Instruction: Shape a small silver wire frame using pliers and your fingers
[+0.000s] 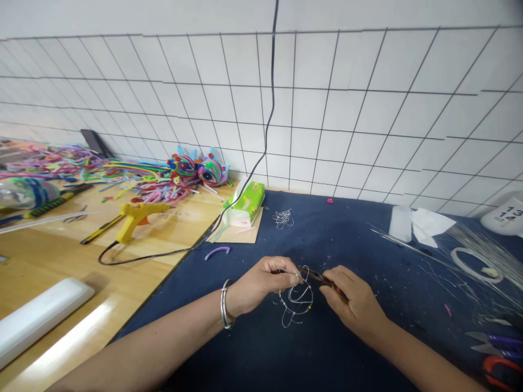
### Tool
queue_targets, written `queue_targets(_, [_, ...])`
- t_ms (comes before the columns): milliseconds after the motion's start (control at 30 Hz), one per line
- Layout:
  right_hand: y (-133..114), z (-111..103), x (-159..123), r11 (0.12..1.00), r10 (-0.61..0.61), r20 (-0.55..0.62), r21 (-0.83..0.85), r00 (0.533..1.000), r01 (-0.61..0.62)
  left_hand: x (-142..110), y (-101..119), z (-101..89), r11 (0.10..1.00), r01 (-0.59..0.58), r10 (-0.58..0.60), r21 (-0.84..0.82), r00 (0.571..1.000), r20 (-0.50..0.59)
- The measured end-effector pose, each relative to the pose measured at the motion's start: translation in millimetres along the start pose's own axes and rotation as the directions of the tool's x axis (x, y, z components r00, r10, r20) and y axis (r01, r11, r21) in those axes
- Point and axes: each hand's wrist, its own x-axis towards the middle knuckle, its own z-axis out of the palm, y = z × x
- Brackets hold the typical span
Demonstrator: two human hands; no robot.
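Observation:
My left hand (261, 284), with a silver bangle on the wrist, pinches the top of a looped thin silver wire piece (298, 302) that carries a few small beads. My right hand (353, 299) is closed round small dark pliers (321, 277), whose tip meets the wire right by my left fingertips. Both hands rest over a dark blue cloth (253, 348).
A yellow glue gun (134, 218) with black cord lies on the wooden table at left, behind it colourful pipe cleaners (102, 171) and a bright mask-like figure (200, 169). A green tissue pack (245, 204), wire scraps (283, 218), straight wires (469, 245), scissors (496, 348) at right.

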Motion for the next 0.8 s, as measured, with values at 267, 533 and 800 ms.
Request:
queue_targets(267, [-5.0, -4.6, 2.4, 0.997, 0.034, 0.055, 0.067, 0.998, -0.038, 0.0, -0.2, -2.3, 0.999, -0.031, 0.031, 0.012, 0.999, -0.01])
queue_targets(533, [-5.5, -6.9, 2.6, 0.999, 0.001, 0.079, 0.054, 0.997, -0.005, 0.3, 1.9, -4.0, 0.996, -0.083, 0.083, 0.035, 0.996, -0.01])
queue_targets(800, [-3.3, -7.8, 2.6, 0.991, -0.099, 0.004, -0.093, 0.995, 0.099, -0.5, 0.9, -5.0, 0.984, -0.136, 0.139, 0.118, 0.99, -0.016])
